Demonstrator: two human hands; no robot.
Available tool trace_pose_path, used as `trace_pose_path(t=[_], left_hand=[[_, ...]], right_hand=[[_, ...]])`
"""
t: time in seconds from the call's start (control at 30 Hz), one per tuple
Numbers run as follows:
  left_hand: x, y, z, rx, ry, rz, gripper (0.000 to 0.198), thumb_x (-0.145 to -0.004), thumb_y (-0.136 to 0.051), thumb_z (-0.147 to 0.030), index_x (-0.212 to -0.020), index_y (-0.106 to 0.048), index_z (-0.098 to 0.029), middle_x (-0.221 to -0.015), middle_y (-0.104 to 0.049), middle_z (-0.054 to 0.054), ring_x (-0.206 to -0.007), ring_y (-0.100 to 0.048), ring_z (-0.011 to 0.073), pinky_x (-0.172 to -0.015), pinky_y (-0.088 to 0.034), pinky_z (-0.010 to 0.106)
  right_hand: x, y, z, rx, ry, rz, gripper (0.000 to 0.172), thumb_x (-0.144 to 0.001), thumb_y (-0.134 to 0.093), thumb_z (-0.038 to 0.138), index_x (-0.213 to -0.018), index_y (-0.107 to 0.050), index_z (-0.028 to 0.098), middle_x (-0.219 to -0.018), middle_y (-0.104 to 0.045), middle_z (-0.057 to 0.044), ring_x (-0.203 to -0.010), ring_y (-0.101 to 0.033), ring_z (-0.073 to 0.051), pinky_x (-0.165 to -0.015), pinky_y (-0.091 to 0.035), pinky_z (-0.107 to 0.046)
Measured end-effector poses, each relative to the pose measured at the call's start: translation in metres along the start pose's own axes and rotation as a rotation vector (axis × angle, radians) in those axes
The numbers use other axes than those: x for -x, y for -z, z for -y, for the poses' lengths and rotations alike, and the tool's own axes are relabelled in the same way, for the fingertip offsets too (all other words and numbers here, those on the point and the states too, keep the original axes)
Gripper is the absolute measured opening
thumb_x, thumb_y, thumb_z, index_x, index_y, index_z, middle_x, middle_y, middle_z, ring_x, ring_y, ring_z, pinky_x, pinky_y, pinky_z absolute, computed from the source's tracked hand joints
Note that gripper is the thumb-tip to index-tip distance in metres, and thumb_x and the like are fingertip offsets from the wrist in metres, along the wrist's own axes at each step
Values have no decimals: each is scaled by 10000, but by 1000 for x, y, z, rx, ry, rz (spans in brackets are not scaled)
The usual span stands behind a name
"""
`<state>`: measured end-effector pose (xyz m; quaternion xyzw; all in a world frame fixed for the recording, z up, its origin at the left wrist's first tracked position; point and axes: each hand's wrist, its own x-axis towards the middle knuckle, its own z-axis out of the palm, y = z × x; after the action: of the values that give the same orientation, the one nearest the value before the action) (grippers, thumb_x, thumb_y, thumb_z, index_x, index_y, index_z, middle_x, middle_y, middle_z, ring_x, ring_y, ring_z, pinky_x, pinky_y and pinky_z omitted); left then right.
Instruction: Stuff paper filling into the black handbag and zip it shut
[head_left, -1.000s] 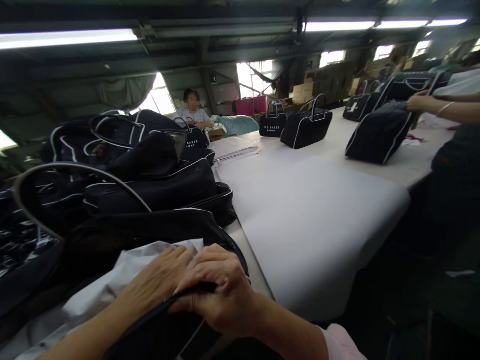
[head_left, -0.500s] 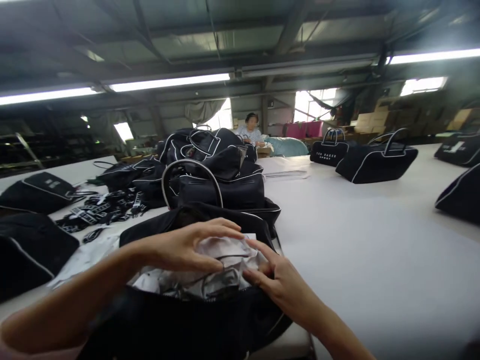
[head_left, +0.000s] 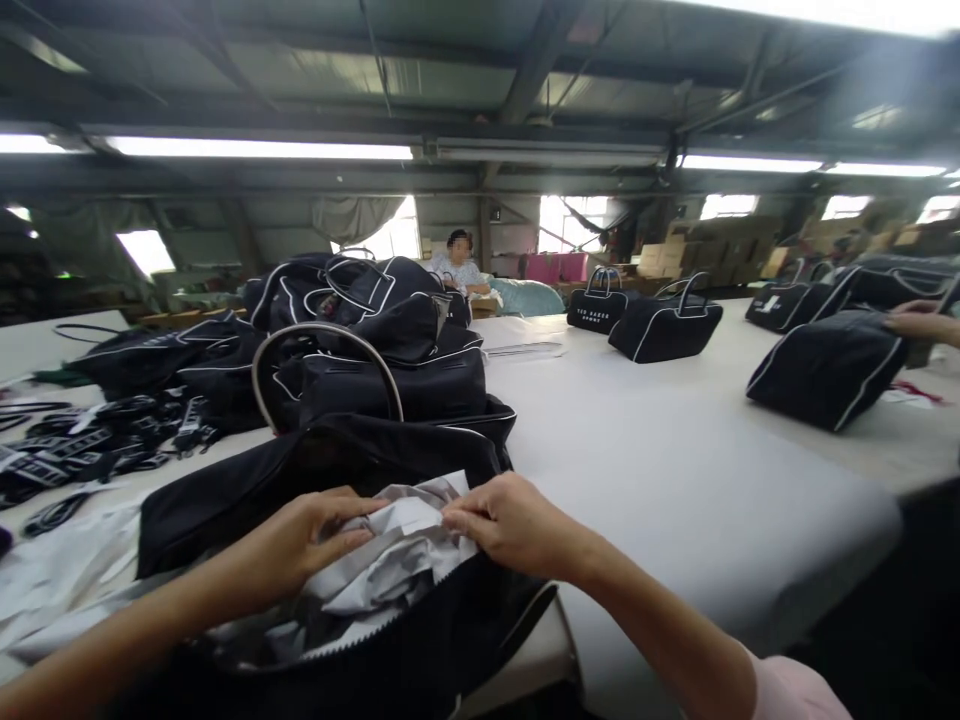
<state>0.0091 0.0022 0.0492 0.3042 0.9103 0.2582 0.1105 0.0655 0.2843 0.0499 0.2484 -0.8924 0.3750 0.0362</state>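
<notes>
A black bag (head_left: 247,490) with an unzipped top lies in front of me, its zipper teeth showing along the near edge. Crumpled white paper (head_left: 397,555) bulges from its opening. My right hand (head_left: 517,522) pinches the paper near the right end of the opening. On the other side, my left hand (head_left: 334,530) grips the paper between thumb and fingers; the fingertips are partly hidden in its folds. How deep the paper goes inside the bag is hidden.
Black bags with white piping (head_left: 397,310) are heaped behind the open one. Black straps (head_left: 112,440) and white sheets (head_left: 67,560) lie at left. More bags (head_left: 664,330) stand on the white table (head_left: 637,430). At right a co-worker's hand (head_left: 919,318) touches a bag; another person (head_left: 457,268) is at the back.
My right hand has gone from spread fingers to a pinch on the paper, and my left has closed in on it. More paper stands above the opening. The view has turned right.
</notes>
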Motion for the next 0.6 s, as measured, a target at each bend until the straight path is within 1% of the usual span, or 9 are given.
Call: trace_pose_path(t=[0.1, 0.17, 0.2, 0.3, 0.33, 0.4, 0.47, 0.53, 0.6], left_hand=[[-4, 2, 0, 72, -3, -6, 457, -917, -539, -541, -1311, -621, -324, -1200, -665, 53, -1159, -583, 268, -1039, -434, 349], [-2, 1, -3, 71, -2, -19, 461, -918, -533, -534, -1315, -619, -315, -1159, -675, 56, -1114, -599, 266, -1002, -452, 353], [0, -1, -4, 57, 4, -19, 465, -923, -524, -529, -1322, -613, -308, -1128, -678, 58, -1070, -612, 259, -970, -465, 352], [4, -4, -7, -7, 21, -22, 487, -944, -475, -534, -1344, -594, -284, -1061, -671, 66, -972, -621, 241, -901, -482, 361], [5, -4, -6, -22, 24, -22, 498, -944, -468, -542, -1345, -594, -275, -1058, -668, 71, -967, -619, 240, -903, -481, 368], [5, -4, -3, -32, 21, -18, 507, -945, -460, -548, -1345, -594, -266, -1075, -665, 76, -989, -616, 242, -926, -473, 374], [4, -2, -1, -20, 22, -18, 501, -941, -472, -541, -1333, -605, -258, -1084, -670, 73, -1000, -623, 241, -926, -477, 361], [1, 0, -1, 11, 33, -36, 457, -939, -484, -515, -1245, -667, -231, -1062, -691, 65, -988, -638, 245, -914, -489, 351], [-4, 2, -2, 90, 22, -38, 397, -926, -517, -472, -1154, -711, -211, -1057, -717, 52, -1007, -648, 259, -944, -493, 358]], right_hand=[[-17, -2, -4, 150, 24, -356, 264, -983, -501, 314, -932, -745, 227, -857, -702, 11, -784, -616, -126, -722, -406, -239], [-38, -9, -5, 315, 52, -460, 218, -946, -579, 333, -1093, -709, 237, -984, -691, -9, -884, -622, -156, -774, -433, -264], [-50, -14, -4, 412, 74, -462, 299, -914, -629, 373, -1169, -675, 224, -1023, -670, -32, -918, -612, -181, -773, -448, -284], [-83, -32, 0, 683, 181, -395, 691, -820, -720, 456, -1392, -489, 145, -1141, -583, -119, -1005, -544, -267, -753, -479, -357], [-92, -37, 2, 752, 208, -381, 723, -829, -707, 426, -1426, -436, 119, -1166, -559, -144, -1019, -521, -286, -759, -482, -385], [-104, -43, 6, 832, 234, -374, 617, -890, -599, 283, -1438, -398, 82, -1175, -542, -173, -1025, -495, -299, -777, -475, -421], [-108, -43, 9, 840, 246, -369, 483, -905, -473, 136, -1377, -451, 39, -1131, -558, -181, -1009, -486, -291, -784, -466, -420], [-105, -36, 11, 791, 263, -356, 361, -886, -421, 58, -1209, -581, 44, -1055, -589, -158, -964, -491, -268, -778, -461, -391], [-96, -29, 12, 659, 278, -343, 265, -865, -448, 39, -989, -672, 105, -963, -624, -104, -908, -505, -227, -782, -457, -348]])
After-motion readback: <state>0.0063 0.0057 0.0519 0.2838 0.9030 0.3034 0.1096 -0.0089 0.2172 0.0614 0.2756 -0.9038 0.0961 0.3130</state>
